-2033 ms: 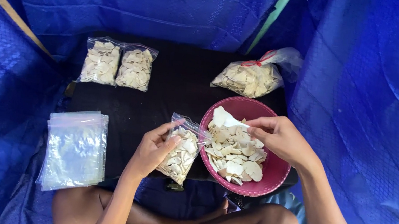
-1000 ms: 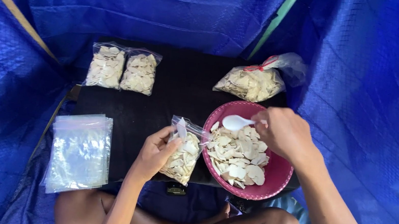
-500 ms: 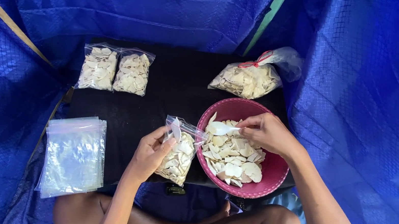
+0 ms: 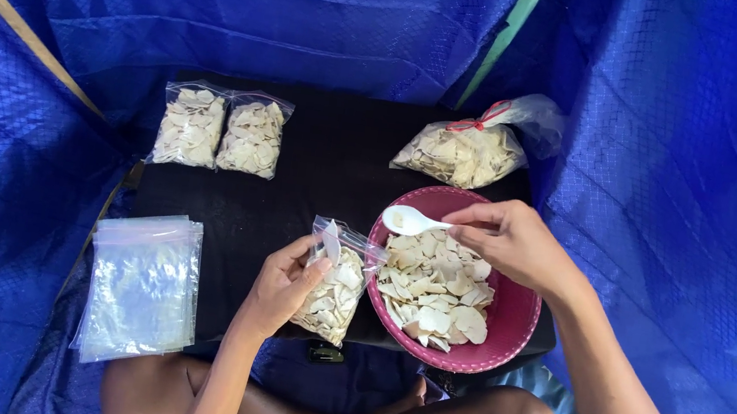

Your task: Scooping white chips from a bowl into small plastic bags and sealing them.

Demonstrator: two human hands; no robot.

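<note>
The right hand (image 4: 515,245) has lifted a little since half a second ago and is now holding the white spoon (image 4: 409,221) over the left rim of the pink bowl (image 4: 515,317), with its fingers pinching the spoon's handle. The bowl is sitting on the black table (image 4: 327,164) and is full of pale chips (image 4: 433,291). The left hand (image 4: 282,286) is holding a small clear bag (image 4: 335,283) just beside the bowl, with its fingers pressed around the open top. The bag is partly full of chips. Two filled bags (image 4: 222,131) are lying side by side at the far left of the table. A bigger tied bag (image 4: 466,152) is lying behind the bowl. A pile of empty bags (image 4: 140,286) is lying to the left.
</note>
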